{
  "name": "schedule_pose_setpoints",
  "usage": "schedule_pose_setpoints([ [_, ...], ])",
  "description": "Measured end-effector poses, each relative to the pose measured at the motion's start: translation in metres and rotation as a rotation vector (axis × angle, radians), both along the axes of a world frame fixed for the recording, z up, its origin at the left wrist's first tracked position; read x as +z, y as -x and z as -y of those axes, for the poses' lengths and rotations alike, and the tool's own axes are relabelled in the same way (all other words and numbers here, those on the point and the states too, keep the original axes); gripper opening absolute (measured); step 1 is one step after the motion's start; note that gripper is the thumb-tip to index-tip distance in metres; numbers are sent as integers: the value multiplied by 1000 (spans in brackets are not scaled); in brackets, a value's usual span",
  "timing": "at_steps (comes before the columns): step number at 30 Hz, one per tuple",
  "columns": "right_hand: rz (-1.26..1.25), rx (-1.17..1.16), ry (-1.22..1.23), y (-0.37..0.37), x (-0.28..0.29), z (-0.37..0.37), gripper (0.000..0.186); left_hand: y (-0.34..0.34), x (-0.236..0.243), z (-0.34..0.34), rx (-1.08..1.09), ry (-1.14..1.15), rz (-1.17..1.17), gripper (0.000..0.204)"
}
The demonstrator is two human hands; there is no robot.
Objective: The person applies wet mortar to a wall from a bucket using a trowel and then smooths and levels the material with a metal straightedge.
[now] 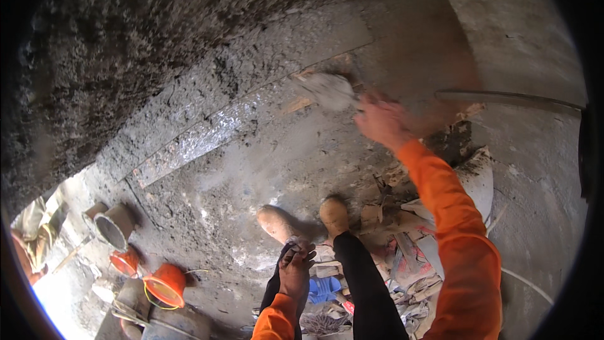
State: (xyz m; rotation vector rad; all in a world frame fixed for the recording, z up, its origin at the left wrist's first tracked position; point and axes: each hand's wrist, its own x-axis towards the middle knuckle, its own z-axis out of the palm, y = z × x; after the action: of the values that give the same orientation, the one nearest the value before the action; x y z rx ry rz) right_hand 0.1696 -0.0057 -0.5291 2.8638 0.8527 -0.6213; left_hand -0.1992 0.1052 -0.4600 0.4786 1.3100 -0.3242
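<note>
My right hand [385,119] is stretched out ahead, its fingers wrapped round the handle of a trowel [327,91]. The trowel's blade is grey with mortar and smeared by motion, over the far end of a long flat board [217,127]. Wet mortar shines on that board, which lies along the foot of the rough dark wall [126,56]. A short strip of yellowish wood [297,105] shows just beside the blade. My left hand [296,275] stays low near my legs, its fingers curled round a small dark thing that I cannot make out.
Two orange buckets [165,284] and grey buckets [115,226] stand at the lower left. Broken wood and rubble [409,252] lie right of my feet, with a blue object [324,289] between my legs. A long bar [509,97] juts in at the right.
</note>
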Motion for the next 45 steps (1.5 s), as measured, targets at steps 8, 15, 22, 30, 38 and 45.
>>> schedule_pose_setpoints([
  [8, -73, -391, -219, 63, 35, 28, 42, 29, 42, -51, -311, -228, -52, 40],
  [15, -291, -954, -382, 96, 66, 134, 56, 108, 51, -129, -345, -350, -312, 41],
  [22, -464, -1020, -270, 55, -15, 150, 56, 105, 70, -119, -464, -419, -442, 34],
  [30, -764, -1301, -1107, -78, -30, 72, 44, 16, 66, -32, -304, -401, -340, 35],
  [38, -979, -1267, -1045, -211, -75, 37, 24, -16, 52, 20, -451, -370, -363, 36],
  [45, -800, -1469, -1274, -140, -59, 39, 32, -21, 69, 25, -347, -314, -471, 38],
])
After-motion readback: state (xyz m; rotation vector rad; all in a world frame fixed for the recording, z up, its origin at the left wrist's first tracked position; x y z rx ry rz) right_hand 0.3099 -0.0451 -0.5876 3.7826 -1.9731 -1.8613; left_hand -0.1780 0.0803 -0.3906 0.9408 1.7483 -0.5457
